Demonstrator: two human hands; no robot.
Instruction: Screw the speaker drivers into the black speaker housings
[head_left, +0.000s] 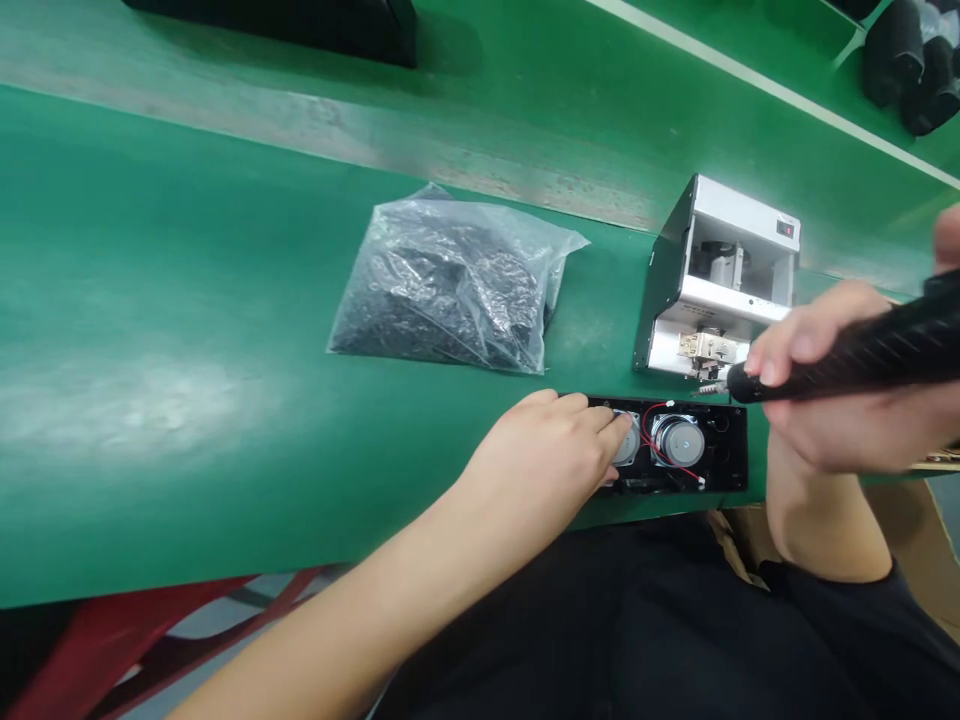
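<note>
My right hand (pixel 832 390) is wrapped around a black electric screwdriver (pixel 862 350). Its bit points left, at the front outlet of a silver and black screw feeder (pixel 720 290); whether a screw sits on the tip is too small to tell. With curled fingers, my left hand (pixel 555 450) grips a long black speaker housing (pixel 727 465) lying at the table's near edge. One round speaker driver (pixel 681 440) shows fully in the housing, with red wires and white plugs around it. A second driver (pixel 626 440) is partly covered by my left fingers.
A clear plastic bag (pixel 457 290) of dark contents lies on the green table (pixel 187 400), left of the feeder. Behind it stands a black box-shaped object (pixel 300 25). Black cylindrical objects (pixel 896 60) are at the far right. A red frame (pixel 150 640) shows below the table edge.
</note>
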